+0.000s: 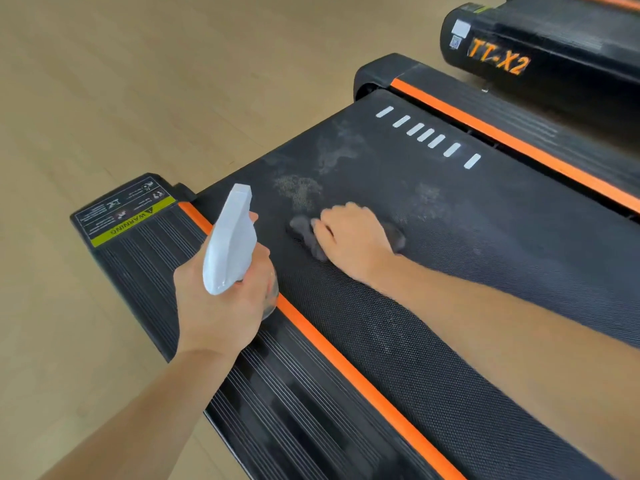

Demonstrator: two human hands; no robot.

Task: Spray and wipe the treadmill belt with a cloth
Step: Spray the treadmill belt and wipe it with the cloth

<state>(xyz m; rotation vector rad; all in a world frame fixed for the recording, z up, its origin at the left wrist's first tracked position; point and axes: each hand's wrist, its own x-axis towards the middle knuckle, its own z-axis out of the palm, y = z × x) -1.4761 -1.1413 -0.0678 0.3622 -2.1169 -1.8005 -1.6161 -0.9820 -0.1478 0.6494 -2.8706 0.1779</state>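
The black treadmill belt (pixel 467 244) runs diagonally through the view, with pale wet or dusty patches near its far end. My right hand (pixel 349 233) lies on a dark grey cloth (pixel 304 233), fingers curled over it and pressing it onto the belt beside the patches. My left hand (pixel 221 303) grips a spray bottle (pixel 230 237) with a white trigger head, held above the left side rail, nozzle pointing away toward the belt. The clear bottle body is mostly hidden by my fingers.
Orange stripes (pixel 346 368) border the belt on both sides, with ribbed black side rails (pixel 145 268) outside them. A warning label (pixel 124 209) sits on the left rail's end. A second treadmill marked TT-X2 (pixel 498 60) stands at the top right. Light wooden floor (pixel 104 81) surrounds them.
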